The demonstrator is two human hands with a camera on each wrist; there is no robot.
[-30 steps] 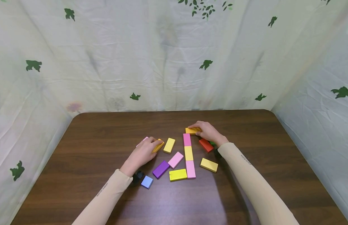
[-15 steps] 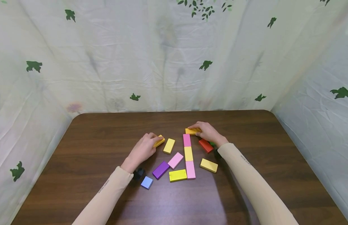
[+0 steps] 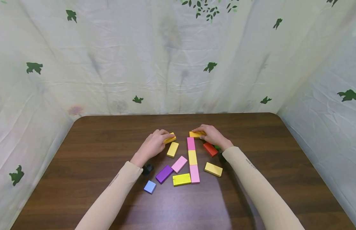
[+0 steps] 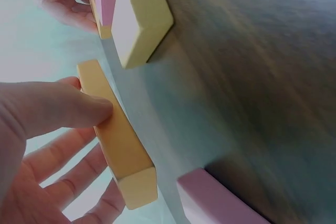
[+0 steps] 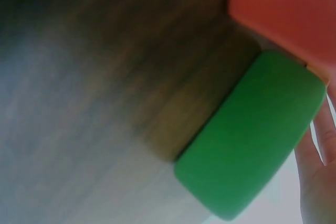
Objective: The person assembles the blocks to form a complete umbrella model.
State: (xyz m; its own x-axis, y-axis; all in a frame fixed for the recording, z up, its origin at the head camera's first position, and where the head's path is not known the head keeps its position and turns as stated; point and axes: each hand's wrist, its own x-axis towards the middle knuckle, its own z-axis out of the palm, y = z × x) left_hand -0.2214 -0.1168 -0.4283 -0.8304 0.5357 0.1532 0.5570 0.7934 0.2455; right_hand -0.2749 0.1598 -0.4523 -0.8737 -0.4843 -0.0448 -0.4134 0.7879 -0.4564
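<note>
My left hand pinches an orange-yellow block between thumb and fingers, above the table in the left wrist view. Its other fingers spread behind the block. At the far end of a column, my right hand holds another orange block lying crosswise, thumb and fingers at it. That column runs toward me as a pink block, a pale yellow block and a lighter pink block. A bright yellow block meets its near end at the left. A loose pale yellow block lies near my left hand.
Left of the column lie a pink block, a purple block and a small blue block. To its right are a red block, a green block and a pale yellow block. A printed curtain hangs behind the table.
My left hand has lifted the orange-yellow block and carried it right and away from me, toward the column's far end. My right hand stays at its block.
</note>
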